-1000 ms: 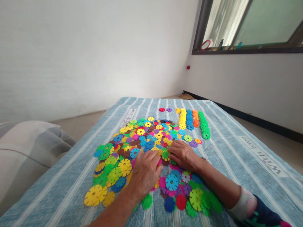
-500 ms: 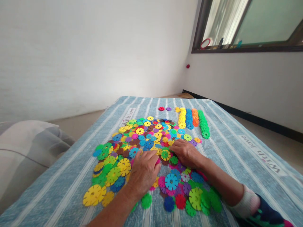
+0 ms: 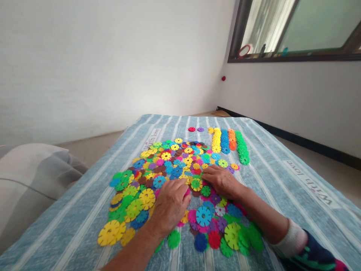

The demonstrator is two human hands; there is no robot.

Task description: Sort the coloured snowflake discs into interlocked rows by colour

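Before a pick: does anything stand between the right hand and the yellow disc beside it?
Nothing visible stands in the way: the yellow disc lies uncovered just left of the right hand; the green disc sits below that gap.

From where I stand, the person's left hand [image 3: 170, 206] lies palm down, its fingers [image 3: 180, 187] slightly curled and pointing forward; the right hand [image 3: 221, 181] is also palm down, flatter, with its fingers [image 3: 210, 173] angled inward toward the other hand, just apart from it. Both bare forearms reach in from the bottom of the view, the left forearm [image 3: 135, 246] nearly straight ahead; the right forearm [image 3: 262, 214] slants in from the side, ending at a pale sleeve cuff [image 3: 293, 239].
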